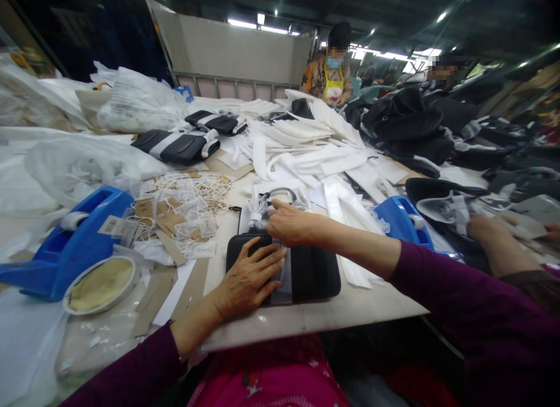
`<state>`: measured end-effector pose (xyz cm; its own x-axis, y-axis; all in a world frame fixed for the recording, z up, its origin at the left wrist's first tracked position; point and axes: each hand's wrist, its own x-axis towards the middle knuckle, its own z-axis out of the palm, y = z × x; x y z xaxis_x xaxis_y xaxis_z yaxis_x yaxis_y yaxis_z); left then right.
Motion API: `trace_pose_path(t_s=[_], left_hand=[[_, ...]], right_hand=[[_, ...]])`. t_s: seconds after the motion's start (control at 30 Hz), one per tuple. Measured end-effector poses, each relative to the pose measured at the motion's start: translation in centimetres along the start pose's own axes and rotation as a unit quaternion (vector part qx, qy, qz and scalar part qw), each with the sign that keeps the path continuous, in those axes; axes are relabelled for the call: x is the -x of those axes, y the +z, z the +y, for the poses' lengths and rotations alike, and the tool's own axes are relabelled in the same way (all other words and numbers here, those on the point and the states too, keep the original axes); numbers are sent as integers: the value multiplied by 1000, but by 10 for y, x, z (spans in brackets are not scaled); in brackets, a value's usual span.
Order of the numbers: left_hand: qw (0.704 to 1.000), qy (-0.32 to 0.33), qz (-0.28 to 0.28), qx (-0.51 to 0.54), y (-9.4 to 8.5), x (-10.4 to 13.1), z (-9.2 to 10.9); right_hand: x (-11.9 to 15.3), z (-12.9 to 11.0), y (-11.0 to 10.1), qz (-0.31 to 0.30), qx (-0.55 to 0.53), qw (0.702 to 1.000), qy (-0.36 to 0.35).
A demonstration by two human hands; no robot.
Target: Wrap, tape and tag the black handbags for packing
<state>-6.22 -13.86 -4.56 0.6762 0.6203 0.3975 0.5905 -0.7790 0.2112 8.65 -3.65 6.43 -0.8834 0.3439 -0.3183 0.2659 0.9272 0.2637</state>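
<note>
Black pouch (306, 273): flat on counter (350, 308), near edge.
Left hand (247, 279): grip spread flat, pressing pouch.
Right hand (291, 223): grip pinched on plastic wrap (258, 211) at pouch top.

The left hand (247, 276) lay palm down near the worktop's (315, 316) front edge, fingers spread flat and pointing away from the body toward the far right, the thumb splayed out to the side. Its wrist was straight, and the forearm ran back to the lower left, bare up to a dark purple sleeve pushed partway up. The right hand (289, 223) reached in from the right, farther from the front edge, knuckles up, fingers curled down and pinched together at the tips. Its forearm stretched nearly level across the worktop, bare to just below the elbow, where the purple sleeve began.
</note>
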Motion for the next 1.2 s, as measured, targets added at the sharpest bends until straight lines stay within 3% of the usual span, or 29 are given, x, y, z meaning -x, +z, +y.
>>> trace_pose_path(t_s=[0.17, 0.4, 0.67, 0.77, 0.83, 0.9, 0.93, 1.03, 1.1, 1.17, 1.2], left_hand=[[1000, -3, 2, 6, -2, -2, 2], [1000, -2, 6, 0, -3, -3, 3], [998, 17, -23, -47, -7, -5, 4], [997, 21, -27, -68, -8, -6, 4], [996, 28, -24, -78, -7, -6, 3], [995, 38, -16, -90, -6, -6, 1], [994, 43, -11, -99, -5, -6, 0], [989, 66, 6, -130, -2, -5, -5], [986, 86, 22, -143, 1, -6, -10], [983, 99, 40, -146, 3, -7, -15], [983, 105, 47, -146, 4, -8, -16]], right_hand=[[-7, -4, 2, -9, 10, 999, 39], [-9, -3, 10, 23, 14, 999, 31], [-19, 45, 21, -34, -64, 991, 110], [-27, 57, 31, -3, -105, 983, 148], [-24, 57, 35, 53, -117, 974, 187], [-8, 56, 41, 162, -158, 940, 257], [8, 56, 45, 232, -190, 906, 299], [85, 62, 71, 393, -251, 771, 434], [155, 67, 96, 419, -239, 683, 548], [227, 67, 120, 374, -242, 591, 673], [259, 66, 131, 352, -255, 577, 692]])
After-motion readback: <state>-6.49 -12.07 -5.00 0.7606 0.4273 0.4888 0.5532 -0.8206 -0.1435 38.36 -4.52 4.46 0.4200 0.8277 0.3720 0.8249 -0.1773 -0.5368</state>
